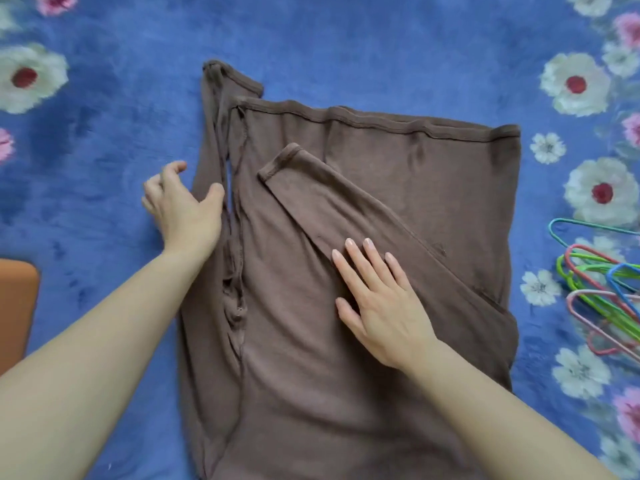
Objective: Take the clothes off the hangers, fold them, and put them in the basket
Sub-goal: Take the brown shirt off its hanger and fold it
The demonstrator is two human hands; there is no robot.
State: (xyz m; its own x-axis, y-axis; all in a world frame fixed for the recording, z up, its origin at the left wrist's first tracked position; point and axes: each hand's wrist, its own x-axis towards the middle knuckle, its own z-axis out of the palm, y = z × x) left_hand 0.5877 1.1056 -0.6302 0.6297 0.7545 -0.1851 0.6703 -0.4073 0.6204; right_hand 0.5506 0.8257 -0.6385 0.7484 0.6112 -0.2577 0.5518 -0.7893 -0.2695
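**Item — brown top (398,188).** It lay flat on the blue flowered blanket (104,133), in the middle of your view. Its long axis ran from you outward, with the stitched hem at the far end running left to right and dipping slightly to the right. The near end passed out of the bottom of the view.

**Sleeves.** One sleeve (346,202) was folded slantwise over the body, its cuff pointing away and to the left. The other sleeve (211,133) lay straight along the left edge, its cuff pointing away from you and reaching past the hem.

**Left hand (183,202).** It was at the left sleeve's outer edge, with the thumb on top of the cloth and the fingers curled at the blanket side, pinching that edge.

**Right hand (377,296).** It lay flat, palm down, with fingers straight and slightly spread. It pressed on the body, the fingertips on the lower edge of the folded sleeve and gripping nothing.

**Edges and room.**
- The right edge of the top was a straight fold.
- The left edge was bunched along the seam.
- Bare blanket lay wide to the left and beyond the hem.
- To the right ran a narrower strip of blanket, then a loose pile of coloured hangers (602,289) — apart from the cloth.
- An orange object (17,306) was cut off at the left border, so you could not tell what it was.
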